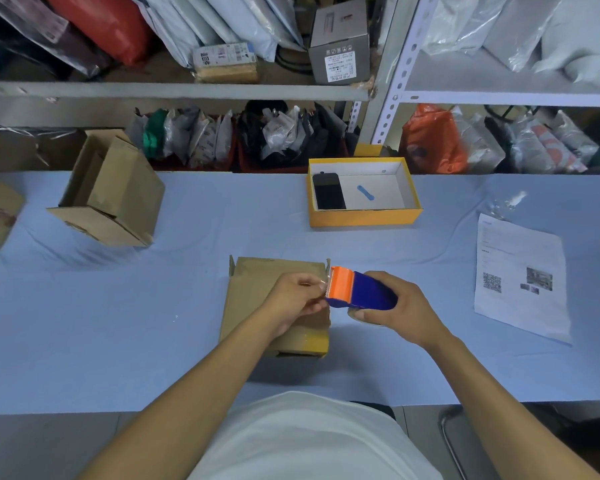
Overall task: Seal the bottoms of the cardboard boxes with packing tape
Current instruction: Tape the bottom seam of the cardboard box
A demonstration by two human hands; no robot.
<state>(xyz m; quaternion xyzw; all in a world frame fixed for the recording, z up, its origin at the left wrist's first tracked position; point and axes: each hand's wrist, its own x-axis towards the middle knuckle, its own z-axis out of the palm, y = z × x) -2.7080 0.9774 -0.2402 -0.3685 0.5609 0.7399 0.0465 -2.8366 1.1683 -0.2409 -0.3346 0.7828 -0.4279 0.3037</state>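
Your flat brown cardboard box [257, 296] lies bottom-up on the table before you. A blue tape dispenser with orange cutter [357, 289] hovers at its right edge. A second open brown cardboard box [115, 195] sits tilted far left.

Yellow box [364, 216] ahead — sides open.

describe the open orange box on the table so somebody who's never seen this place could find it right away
Start at the blue-covered table and look to its far edge, below the metal shelving upright. The orange box sits there, lidless, white inside, holding a black phone. The other boxes on the table are plain brown cardboard.
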